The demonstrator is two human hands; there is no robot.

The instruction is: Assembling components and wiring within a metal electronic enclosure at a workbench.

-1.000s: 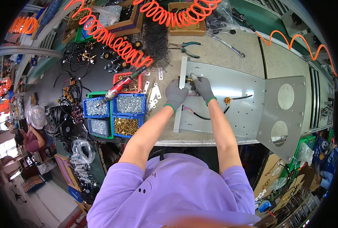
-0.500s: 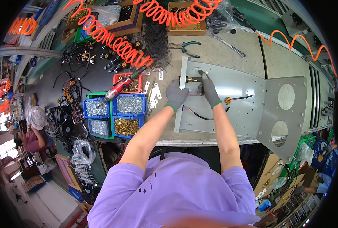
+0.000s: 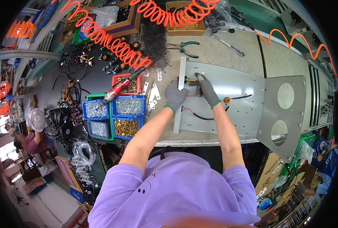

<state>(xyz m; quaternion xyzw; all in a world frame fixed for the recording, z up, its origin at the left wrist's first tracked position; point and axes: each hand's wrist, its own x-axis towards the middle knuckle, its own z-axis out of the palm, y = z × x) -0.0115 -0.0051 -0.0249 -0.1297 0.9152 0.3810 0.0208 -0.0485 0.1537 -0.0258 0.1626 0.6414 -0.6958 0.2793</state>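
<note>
A grey sheet-metal panel (image 3: 230, 110) lies on the bench before me, with an upright flange (image 3: 182, 72) along its left edge. Through the flange pokes a small black-and-brass fitting (image 3: 190, 80). My left hand (image 3: 175, 95), in a grey glove, is closed at the outer side of the flange, by the fitting's black end. On the inner side my gloved right hand (image 3: 206, 91) has its fingers bent together beside the brass end; whatever they pinch is hidden. A black cable (image 3: 201, 117) and another short cable with a brass-coloured ring (image 3: 227, 100) lie on the panel below.
Left of the panel stand blue bins of screws (image 3: 129, 104), brass parts (image 3: 126, 127) and a red bin (image 3: 126, 84). A red power driver (image 3: 115, 91) lies over them on an orange coiled hose (image 3: 112, 41). Pliers (image 3: 183, 49) and a wrench (image 3: 226, 45) lie behind.
My right fingers have shifted slightly around the brass end, leaving more of it showing. My left hand stays by the flange, nearly unmoved.
</note>
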